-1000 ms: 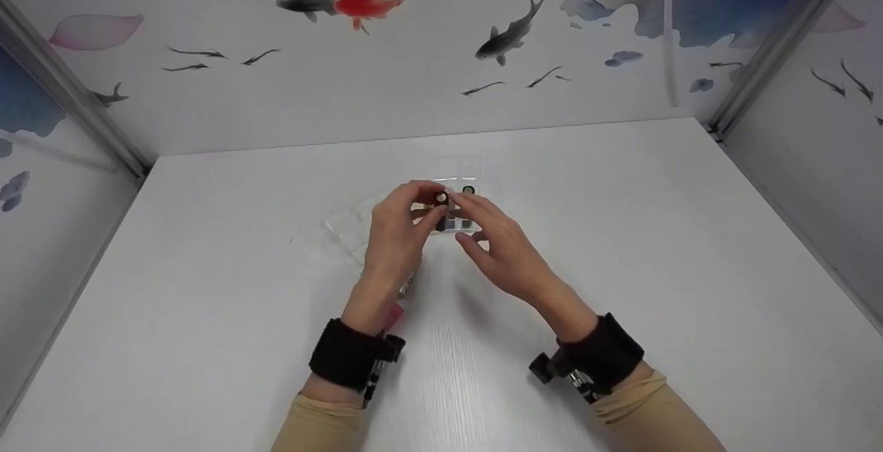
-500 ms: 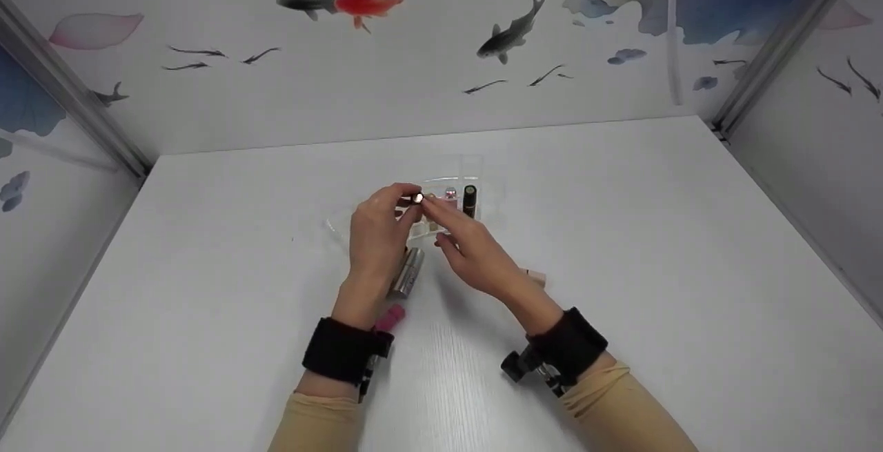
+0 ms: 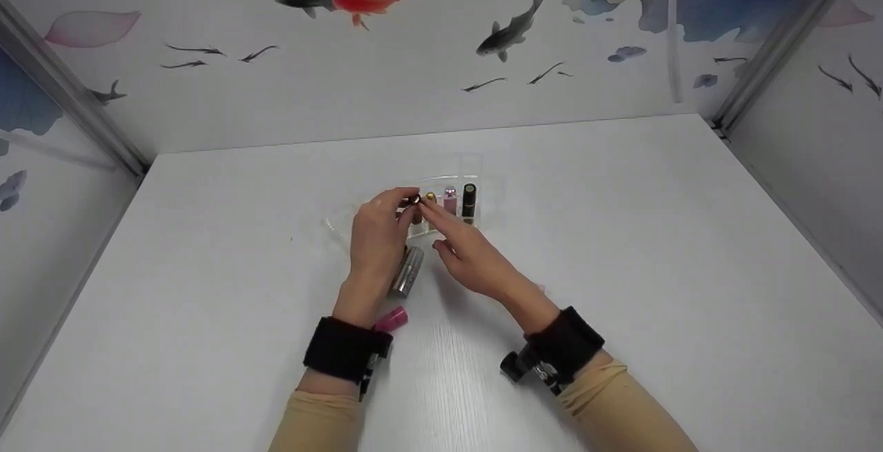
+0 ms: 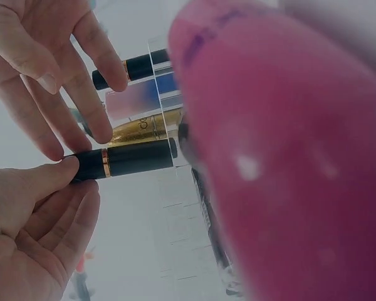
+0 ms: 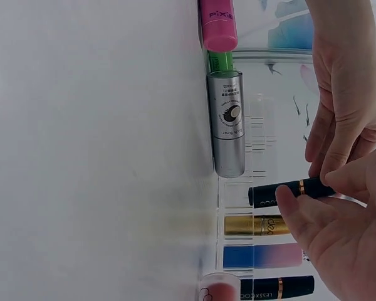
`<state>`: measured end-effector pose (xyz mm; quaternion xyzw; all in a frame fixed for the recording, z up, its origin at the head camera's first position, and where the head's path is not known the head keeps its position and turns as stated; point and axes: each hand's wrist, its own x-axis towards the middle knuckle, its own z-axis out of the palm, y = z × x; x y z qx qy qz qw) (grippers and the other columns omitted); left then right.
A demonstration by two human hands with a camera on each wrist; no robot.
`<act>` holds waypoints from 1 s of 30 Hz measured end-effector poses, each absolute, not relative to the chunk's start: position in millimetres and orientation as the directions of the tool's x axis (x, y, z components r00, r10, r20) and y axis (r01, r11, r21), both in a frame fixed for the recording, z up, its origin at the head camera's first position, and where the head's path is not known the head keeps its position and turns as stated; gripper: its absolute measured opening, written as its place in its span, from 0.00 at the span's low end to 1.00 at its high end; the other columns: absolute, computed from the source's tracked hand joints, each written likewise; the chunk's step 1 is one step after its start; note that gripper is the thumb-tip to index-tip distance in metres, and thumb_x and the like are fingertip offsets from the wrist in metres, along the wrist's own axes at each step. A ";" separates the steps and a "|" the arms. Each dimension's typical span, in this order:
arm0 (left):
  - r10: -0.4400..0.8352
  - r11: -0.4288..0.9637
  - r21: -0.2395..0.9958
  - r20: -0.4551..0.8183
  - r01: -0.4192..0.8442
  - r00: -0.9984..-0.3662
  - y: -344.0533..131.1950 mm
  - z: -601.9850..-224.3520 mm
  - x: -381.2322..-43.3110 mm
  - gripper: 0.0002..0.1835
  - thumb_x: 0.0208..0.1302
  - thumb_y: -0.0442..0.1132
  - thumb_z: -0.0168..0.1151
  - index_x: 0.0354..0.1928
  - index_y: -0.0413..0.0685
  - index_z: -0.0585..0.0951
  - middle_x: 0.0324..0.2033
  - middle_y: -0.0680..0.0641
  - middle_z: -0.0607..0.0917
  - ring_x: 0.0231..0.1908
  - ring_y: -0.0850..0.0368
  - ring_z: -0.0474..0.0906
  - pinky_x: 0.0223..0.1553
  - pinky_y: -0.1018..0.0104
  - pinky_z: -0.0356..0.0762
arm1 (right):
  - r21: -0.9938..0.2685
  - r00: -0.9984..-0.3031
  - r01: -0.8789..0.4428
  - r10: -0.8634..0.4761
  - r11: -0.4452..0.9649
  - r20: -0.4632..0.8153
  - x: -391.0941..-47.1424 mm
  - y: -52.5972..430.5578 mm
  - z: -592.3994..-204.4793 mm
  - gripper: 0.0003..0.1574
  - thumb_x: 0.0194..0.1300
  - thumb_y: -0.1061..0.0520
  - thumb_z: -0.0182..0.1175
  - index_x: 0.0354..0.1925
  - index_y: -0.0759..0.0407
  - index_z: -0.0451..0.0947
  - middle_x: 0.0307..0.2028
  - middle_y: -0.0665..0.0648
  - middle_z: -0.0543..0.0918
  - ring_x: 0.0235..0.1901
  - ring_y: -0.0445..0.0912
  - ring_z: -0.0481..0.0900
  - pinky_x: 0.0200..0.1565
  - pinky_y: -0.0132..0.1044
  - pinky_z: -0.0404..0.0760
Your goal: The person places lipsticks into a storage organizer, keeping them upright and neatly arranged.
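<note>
My left hand (image 3: 378, 231) pinches the top end of a black lipstick tube (image 4: 135, 158) with a gold band between thumb and fingers. The tube's lower end is at a clear plastic holder (image 4: 155, 50); how deep it sits I cannot tell. My right hand (image 3: 465, 252) has its fingers extended, their tips by the tube's top and one finger across its side in the right wrist view. Beside it in the holder stand a gold tube (image 5: 244, 225), a pink and blue tube (image 5: 263, 256) and another black tube (image 5: 297, 286).
Left of centre lie a silver tube (image 3: 409, 274) and a pink tube (image 3: 392, 319); a green tube (image 5: 220, 61) shows between them. A pinkish tube (image 5: 219, 290) lies near my right forearm. Clear plastic (image 3: 336, 230) extends left of the holder.
Both hands have shifted left with the black lipstick tube, then held nearly still as it tipped or sank slightly. Tubes at the holder's right have come into sight.
</note>
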<state>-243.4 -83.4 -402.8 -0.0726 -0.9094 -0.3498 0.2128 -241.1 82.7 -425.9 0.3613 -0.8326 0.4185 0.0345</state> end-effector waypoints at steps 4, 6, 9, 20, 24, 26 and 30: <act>-0.019 0.740 0.618 0.413 0.265 -0.910 -83.2 -404.9 -243.9 0.16 0.69 0.28 0.69 0.57 0.39 0.86 0.49 0.42 0.90 0.48 0.50 0.89 0.51 0.60 0.86 | -0.682 -0.737 -0.620 -0.584 0.387 0.339 -240.6 82.8 -426.0 0.38 0.71 0.76 0.48 0.77 0.75 0.57 0.77 0.73 0.59 0.77 0.64 0.59 0.74 0.56 0.62; -0.023 0.734 0.629 0.399 0.255 -0.917 -83.2 -405.3 -244.1 0.16 0.69 0.28 0.68 0.57 0.40 0.86 0.50 0.42 0.90 0.49 0.50 0.89 0.52 0.61 0.85 | -0.689 -0.739 -0.613 -0.588 0.387 0.327 -240.9 83.0 -426.5 0.38 0.71 0.75 0.48 0.77 0.74 0.57 0.78 0.73 0.58 0.77 0.63 0.57 0.75 0.56 0.60; -0.031 0.729 0.641 0.385 0.243 -0.922 -83.4 -406.2 -245.0 0.15 0.70 0.29 0.68 0.56 0.41 0.85 0.50 0.43 0.90 0.48 0.50 0.89 0.52 0.61 0.85 | -0.707 -0.750 -0.589 -0.592 0.392 0.296 -241.1 83.8 -426.8 0.39 0.73 0.74 0.48 0.79 0.72 0.56 0.79 0.70 0.57 0.78 0.61 0.56 0.76 0.55 0.59; -0.015 0.747 0.614 0.401 0.257 -0.916 -84.1 -407.9 -245.7 0.12 0.69 0.29 0.69 0.53 0.41 0.85 0.48 0.43 0.89 0.50 0.50 0.87 0.51 0.61 0.85 | -0.722 -0.751 -0.567 -0.609 0.396 0.256 -241.0 84.3 -426.4 0.39 0.74 0.71 0.48 0.80 0.70 0.53 0.80 0.70 0.54 0.79 0.61 0.54 0.75 0.54 0.61; -0.011 0.752 0.606 0.405 0.260 -0.914 -84.2 -409.6 -246.7 0.12 0.69 0.29 0.69 0.53 0.41 0.85 0.48 0.43 0.90 0.50 0.50 0.87 0.51 0.60 0.85 | -0.714 -0.743 -0.578 -0.617 0.394 0.261 -242.4 85.0 -426.7 0.40 0.74 0.72 0.49 0.80 0.70 0.53 0.79 0.71 0.54 0.78 0.61 0.55 0.74 0.55 0.64; -0.009 0.752 0.606 0.406 0.261 -0.914 -83.9 -410.4 -247.0 0.12 0.69 0.29 0.69 0.53 0.41 0.85 0.48 0.44 0.90 0.50 0.50 0.87 0.51 0.60 0.85 | -0.717 -0.741 -0.576 -0.621 0.392 0.256 -243.3 85.6 -426.8 0.40 0.74 0.72 0.49 0.80 0.70 0.53 0.80 0.71 0.54 0.78 0.61 0.56 0.71 0.55 0.68; -0.012 0.745 0.615 0.400 0.259 -0.916 -83.2 -412.2 -247.0 0.11 0.70 0.29 0.68 0.53 0.42 0.85 0.47 0.44 0.90 0.49 0.51 0.87 0.51 0.59 0.85 | -0.722 -0.744 -0.564 -0.626 0.402 0.233 -243.0 88.9 -426.7 0.40 0.75 0.70 0.50 0.80 0.68 0.53 0.80 0.71 0.55 0.78 0.61 0.56 0.67 0.57 0.74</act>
